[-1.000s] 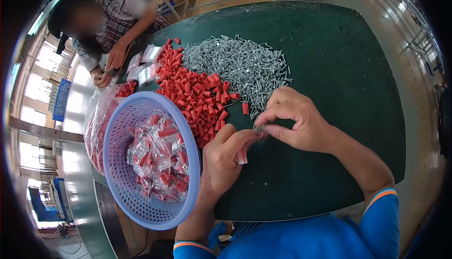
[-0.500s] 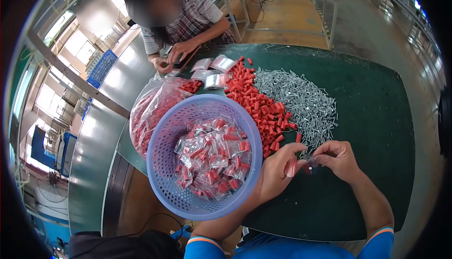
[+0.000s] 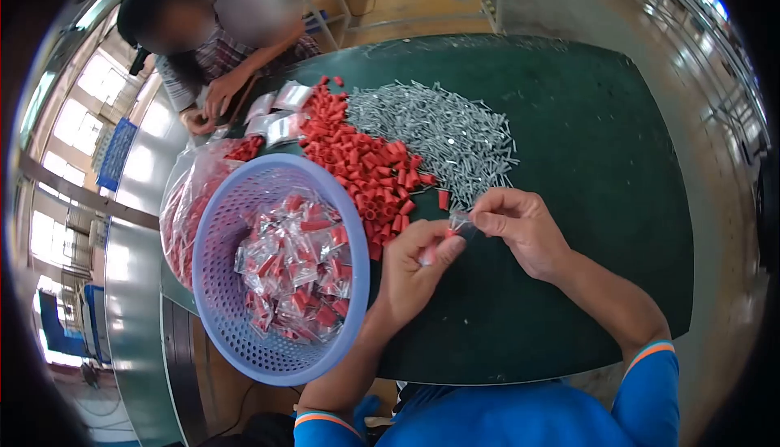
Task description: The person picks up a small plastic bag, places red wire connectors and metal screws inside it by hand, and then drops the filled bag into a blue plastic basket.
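Observation:
My left hand is closed on a small clear plastic bag with something red in it. The thumb and index finger of my right hand pinch the bag's other edge. Just beyond both hands lie a pile of red plastic caps and a heap of grey metal screws. A single red cap rests close to my fingers. Left of my left hand stands a purple perforated basket, holding many filled clear bags with red pieces inside.
A large clear bag of red caps lies behind the basket. Several flat bag packs are on the green table. A co-worker leans at its far left corner, hands on the tabletop. A metal bench runs along the left.
The view has shifted, so the table and basket appear further left. My left thumb has come over onto the small bag, and both hands now hold it higher, near the screws.

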Demonstrator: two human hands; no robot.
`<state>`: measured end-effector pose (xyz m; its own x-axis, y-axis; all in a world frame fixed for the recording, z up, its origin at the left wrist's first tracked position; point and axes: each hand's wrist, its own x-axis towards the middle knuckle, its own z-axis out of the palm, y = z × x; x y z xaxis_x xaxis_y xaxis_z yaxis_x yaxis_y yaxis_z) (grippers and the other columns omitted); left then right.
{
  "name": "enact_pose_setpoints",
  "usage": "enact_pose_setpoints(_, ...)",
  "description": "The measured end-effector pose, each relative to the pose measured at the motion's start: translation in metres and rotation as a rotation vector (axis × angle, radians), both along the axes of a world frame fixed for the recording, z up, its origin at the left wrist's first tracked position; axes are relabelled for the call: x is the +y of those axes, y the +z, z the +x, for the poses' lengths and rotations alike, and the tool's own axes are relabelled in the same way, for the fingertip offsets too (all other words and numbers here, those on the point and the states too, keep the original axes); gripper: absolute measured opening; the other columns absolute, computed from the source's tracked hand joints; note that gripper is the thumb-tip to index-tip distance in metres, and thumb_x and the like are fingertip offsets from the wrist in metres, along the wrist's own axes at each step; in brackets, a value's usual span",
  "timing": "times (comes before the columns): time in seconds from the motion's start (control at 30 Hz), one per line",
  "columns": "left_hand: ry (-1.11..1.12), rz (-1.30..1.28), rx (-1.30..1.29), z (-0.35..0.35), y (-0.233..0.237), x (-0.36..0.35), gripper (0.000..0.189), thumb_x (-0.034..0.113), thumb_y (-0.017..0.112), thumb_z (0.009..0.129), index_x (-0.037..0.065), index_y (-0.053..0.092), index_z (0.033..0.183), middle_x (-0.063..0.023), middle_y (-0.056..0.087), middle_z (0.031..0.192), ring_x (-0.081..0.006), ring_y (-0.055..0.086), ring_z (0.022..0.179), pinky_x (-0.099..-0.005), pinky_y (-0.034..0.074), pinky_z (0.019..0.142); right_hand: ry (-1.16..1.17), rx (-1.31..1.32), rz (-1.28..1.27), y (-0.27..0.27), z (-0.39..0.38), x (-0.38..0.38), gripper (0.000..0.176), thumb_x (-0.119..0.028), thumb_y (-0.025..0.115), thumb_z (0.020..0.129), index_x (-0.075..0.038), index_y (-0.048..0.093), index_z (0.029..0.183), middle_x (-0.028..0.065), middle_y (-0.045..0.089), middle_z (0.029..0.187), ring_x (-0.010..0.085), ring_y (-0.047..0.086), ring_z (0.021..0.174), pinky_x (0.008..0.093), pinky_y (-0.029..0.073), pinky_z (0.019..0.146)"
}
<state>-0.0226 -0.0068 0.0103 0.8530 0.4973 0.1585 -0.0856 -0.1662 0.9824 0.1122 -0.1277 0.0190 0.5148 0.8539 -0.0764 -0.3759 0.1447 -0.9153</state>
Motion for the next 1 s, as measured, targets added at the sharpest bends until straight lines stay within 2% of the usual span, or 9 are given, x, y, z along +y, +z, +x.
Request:
enact_pose_setpoints(0.1,0.015,0.052,-0.047,0.001,-0.002,0.002,0.012,0.007,0.063,0.084,-0.001,0.063,0.094,-0.0013,0.056,0.080,-0.0071,0.048,0.069,-0.0210,0.038,0.064,0.068,0.015,0.027,0.001,-0.002,-0.001,0.008,-0.011,0.063,0.084,-0.003,0.062,0.085,0.0006,0.060,0.082,0.0060,0.053,0.072,0.0202,0.042,0.066)
enact_pose_setpoints(0.2,0.017,-0.031,0.068,-0.001,-0.001,0.003,0.011,0.006,0.062,0.085,0.000,0.063,0.094,-0.0012,0.057,0.081,-0.0058,0.048,0.071,-0.0207,0.038,0.064,0.022,0.021,-0.044,0.000,-0.001,0.001,0.011,-0.014,0.062,0.086,-0.003,0.062,0.089,0.0010,0.061,0.083,0.0060,0.055,0.071,0.0206,0.044,0.064)
enact_pose_setpoints(0.27,0.001,-0.304,0.017,0.003,0.004,-0.003,0.011,0.006,0.062,0.085,0.000,0.063,0.094,-0.0001,0.057,0.081,-0.0042,0.047,0.071,-0.0197,0.038,0.063,0.057,0.013,-0.011,-0.002,-0.002,0.002,0.014,-0.017,0.063,0.086,-0.004,0.064,0.091,0.0003,0.062,0.082,0.0051,0.054,0.071,0.0202,0.043,0.060)
enact_pose_setpoints(0.3,0.002,-0.305,0.019,0.004,0.002,-0.005,0.011,0.006,0.062,0.085,0.000,0.063,0.094,-0.0001,0.057,0.081,-0.0042,0.047,0.071,-0.0197,0.038,0.063,0.057,0.015,-0.011,-0.003,-0.003,0.003,0.014,-0.017,0.063,0.086,-0.004,0.064,0.091,0.0003,0.062,0.082,0.0051,0.054,0.071,0.0202,0.043,0.060)
enact_pose_setpoints(0.4,-0.047,-0.224,-0.037,0.006,-0.003,-0.008,0.013,0.004,0.062,0.085,-0.001,0.062,0.097,0.0024,0.055,0.080,-0.0030,0.045,0.069,-0.0187,0.037,0.062,0.015,0.056,0.016,-0.006,-0.005,0.004,0.015,-0.018,0.063,0.086,-0.004,0.063,0.091,0.0003,0.062,0.083,0.0047,0.054,0.071,0.0194,0.043,0.059)
enact_pose_setpoints(0.57,-0.029,0.030,0.048,0.000,-0.009,0.000,0.014,0.012,0.055,0.091,0.001,0.059,0.100,0.0059,0.051,0.079,-0.0015,0.041,0.069,-0.0164,0.032,0.060,-0.034,-0.199,0.089,0.001,-0.007,0.004,0.012,-0.010,0.065,0.084,-0.002,0.063,0.092,0.0001,0.063,0.085,0.0045,0.056,0.073,0.0196,0.045,0.063)
enact_pose_setpoints(0.7,0.027,0.063,0.109,0.000,0.004,-0.003,0.016,0.014,0.055,0.091,-0.001,0.059,0.097,0.0014,0.049,0.071,-0.0039,0.040,0.064,-0.0207,0.034,0.056,-0.031,-0.353,-0.008,-0.002,-0.009,0.003,0.012,-0.006,0.065,0.082,-0.001,0.063,0.092,-0.0002,0.063,0.083,0.0043,0.056,0.072,0.0201,0.046,0.064)
enact_pose_setpoints(0.77,0.048,0.037,0.084,0.001,0.002,-0.005,0.017,0.015,0.054,0.091,0.000,0.059,0.096,-0.0001,0.049,0.069,-0.0053,0.040,0.063,-0.0220,0.034,0.055,-0.026,-0.564,0.004,0.002,-0.012,0.003,0.012,-0.005,0.065,0.081,0.000,0.063,0.092,-0.0011,0.062,0.080,0.0038,0.055,0.071,0.0202,0.046,0.064)
enact_pose_setpoints(1.0,0.054,0.188,0.056,0.003,0.001,-0.001,0.021,0.021,0.058,0.089,-0.001,0.060,0.090,-0.0042,0.047,0.064,-0.0111,0.043,0.059,-0.0257,0.035,0.054,-0.036,-0.449,-0.001,0.001,-0.010,0.002,0.011,-0.003,0.061,0.081,0.000,0.063,0.091,-0.0007,0.061,0.080,0.0036,0.056,0.072,0.0204,0.046,0.065)
